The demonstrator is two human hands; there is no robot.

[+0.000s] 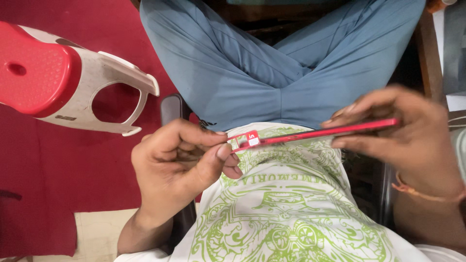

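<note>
Holding a red phone point(335, 132) edge-on above the lap, the right hand point(403, 140) grips its far end while the left hand point(179, 165) pinches the small red card tray point(245, 139) at the phone's near end. The tray sits partly out of its slot, neither seated nor free, and a red and white stool point(63, 82) lies well to the phone's left.

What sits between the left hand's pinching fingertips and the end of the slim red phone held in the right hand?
In the head view, a small red card tray bridges that gap, pinched by the left hand and meeting the slim red phone, which the right hand holds edge-on.
</note>
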